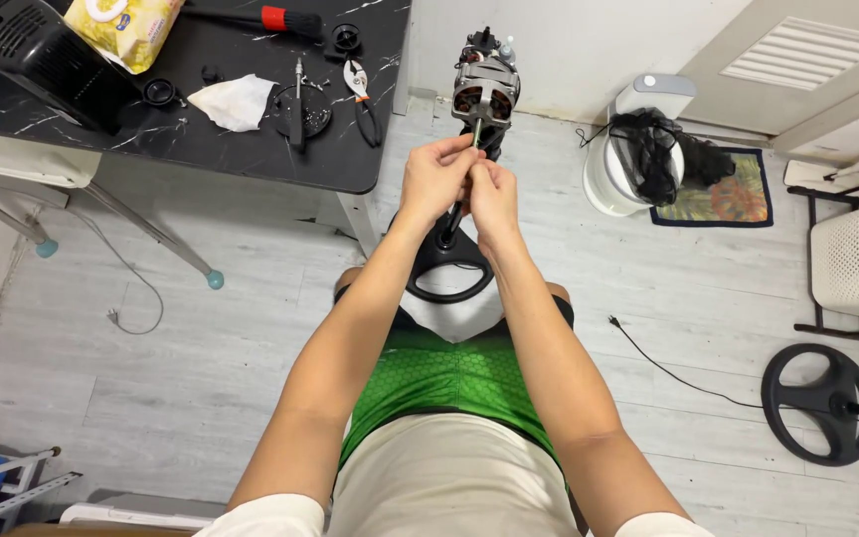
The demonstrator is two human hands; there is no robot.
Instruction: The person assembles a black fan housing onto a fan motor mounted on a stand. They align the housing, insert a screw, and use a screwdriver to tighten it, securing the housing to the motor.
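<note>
Fan motor (486,91) held up over the lap, metal shaft (475,132) pointing down and back toward the body, long axis running roughly straight away from the chest. Both hands closed around the shaft end: left hand (435,177) pinched on it from the left, right hand (492,195) just below, touching. Left fingers slightly nearer the motor body. Black round base (446,280) hung beneath. Pliers (361,91) lay on the black table (251,149), well apart.

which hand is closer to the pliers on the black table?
Left. The left hand grips the fan motor's shaft just right of and below the pliers. The right hand holds the shaft lower and farther right.
</note>
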